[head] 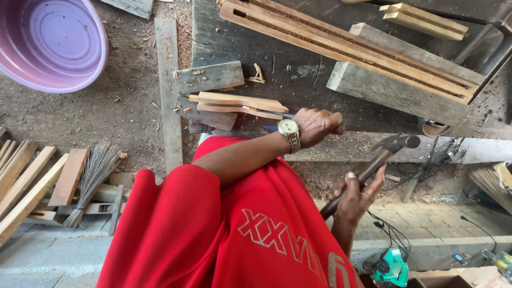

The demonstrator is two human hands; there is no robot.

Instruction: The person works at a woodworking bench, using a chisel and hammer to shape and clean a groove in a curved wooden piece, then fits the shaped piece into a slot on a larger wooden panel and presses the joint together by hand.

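**A:** What do the fingers hold?

**B:** The right hand (354, 197) has its fingers curled tight around the brown handle of a hammer (373, 165). The thumb lies along the handle. The left hand (316, 125) has its fingers closed too, pressed around a thin tool with a blue part (274, 128) that pokes out beside the wrist. I cannot tell just what tool it is.

**A:** What does the hammer look like?

**B:** It has a long dark wooden handle and a grey metal head with a claw at the back. The head is up in the air, just to the right of the left hand, and is not touching it.

**A:** How are the arms set?

**B:** The left arm reaches across the red shirt (229, 224), with a gold watch (289, 130) on the wrist. The fist rests on the dark workbench (298, 74). The right arm is bent, with the hand low, near the body.

**A:** What lies near the hands?

**B:** A few thin wood strips (240, 104) lie just left of the left hand. A long wooden frame (346, 50) lies on a grey beam (389, 93) further back. A purple tub (50, 42) sits well apart on the dirt, a small broom (90, 181) lies by some planks, and a green power tool (391, 269) sits down by the right arm.
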